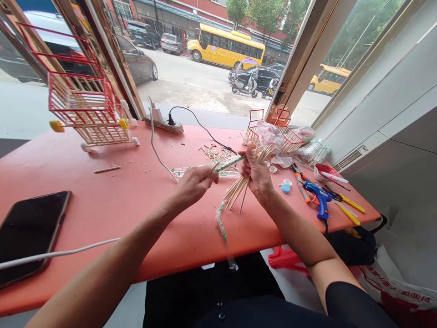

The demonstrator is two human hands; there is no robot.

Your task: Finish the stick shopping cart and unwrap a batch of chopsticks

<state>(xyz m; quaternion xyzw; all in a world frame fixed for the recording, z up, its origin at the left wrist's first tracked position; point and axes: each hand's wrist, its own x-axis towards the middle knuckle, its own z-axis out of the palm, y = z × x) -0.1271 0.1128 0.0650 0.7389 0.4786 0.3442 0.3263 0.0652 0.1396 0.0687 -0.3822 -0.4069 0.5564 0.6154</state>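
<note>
Phone (30,228) under white cable (82,246), sticks (238,190) in right hand (257,176), glue gun (321,198) nearby

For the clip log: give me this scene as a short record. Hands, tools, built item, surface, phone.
left hand: closed on a green-marked wrapper that reaches to the other hand
right hand: gripping a bundle of thin sticks
tools: blue glue gun, orange-handled pliers, on the right
built item: miniature cart, back left
surface: pinkish tabletop
phone: front left, white cable across it
</note>
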